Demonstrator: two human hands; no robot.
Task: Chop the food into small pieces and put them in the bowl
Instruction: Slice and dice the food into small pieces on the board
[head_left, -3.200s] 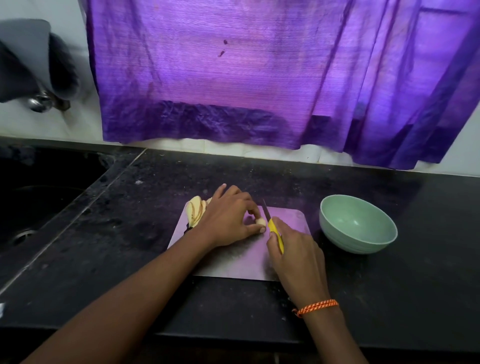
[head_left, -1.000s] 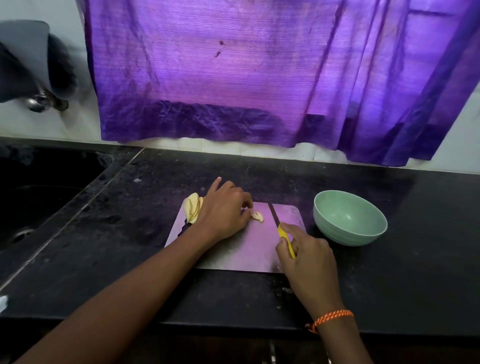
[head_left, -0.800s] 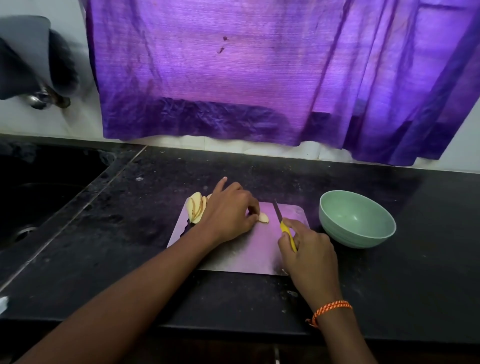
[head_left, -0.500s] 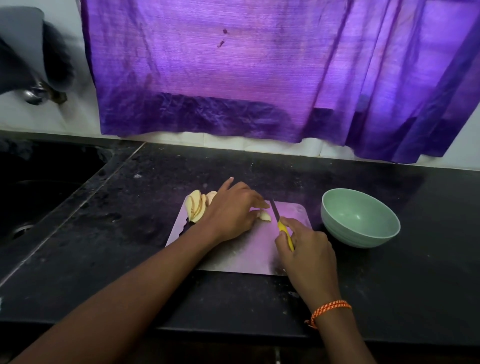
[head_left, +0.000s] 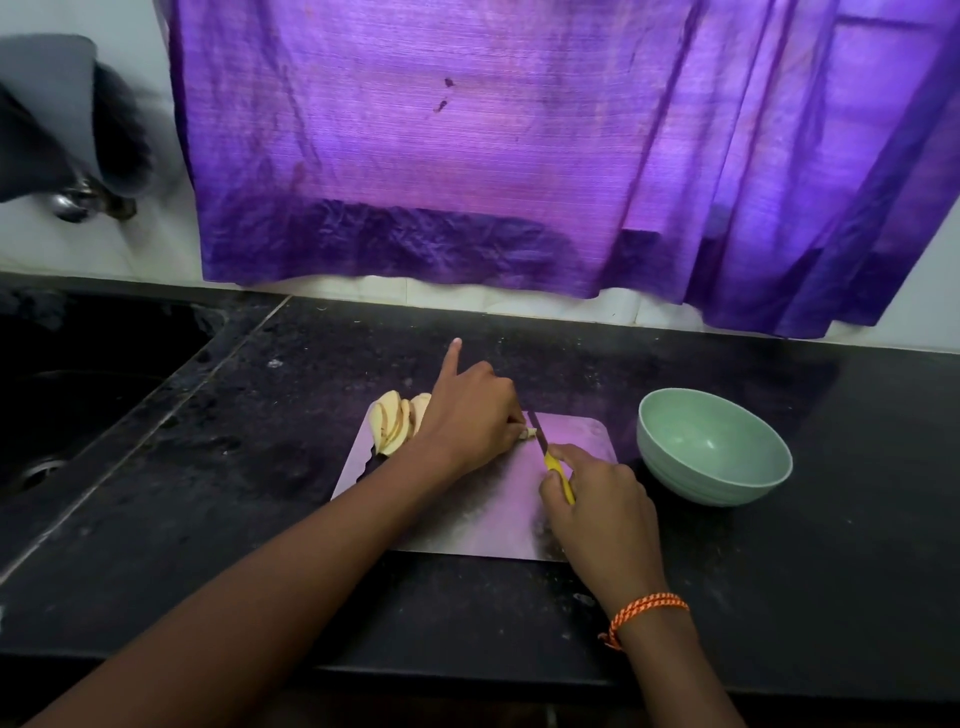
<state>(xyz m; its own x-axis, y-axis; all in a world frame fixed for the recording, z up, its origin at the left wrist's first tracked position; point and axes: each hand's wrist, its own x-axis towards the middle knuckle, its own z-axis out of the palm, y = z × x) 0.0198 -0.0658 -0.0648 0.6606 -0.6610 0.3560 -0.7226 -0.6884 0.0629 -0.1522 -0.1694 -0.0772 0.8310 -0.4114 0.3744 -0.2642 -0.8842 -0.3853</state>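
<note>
- Here the right hand (head_left: 597, 499) curls round the yellow handle of a small dark-bladed paring knife (head_left: 551, 457), blade angled toward the board's far edge.
- The left hand (head_left: 470, 415) pins a small pale piece of food (head_left: 529, 432) under curled fingertips, index finger lifted, likely to steady it for the cut.
- Pale sliced food (head_left: 392, 422) is stacked at the far left corner of the grey rectangular cutting board (head_left: 467, 514), clear of the blade.
- The empty pale green round bowl (head_left: 714, 447) sits just off the board's right edge, on the black stone counter (head_left: 805, 571).

A home kitchen: a dark stone counter (head_left: 779, 597), a sunken sink (head_left: 78, 395) and a purple window curtain (head_left: 467, 156)
</note>
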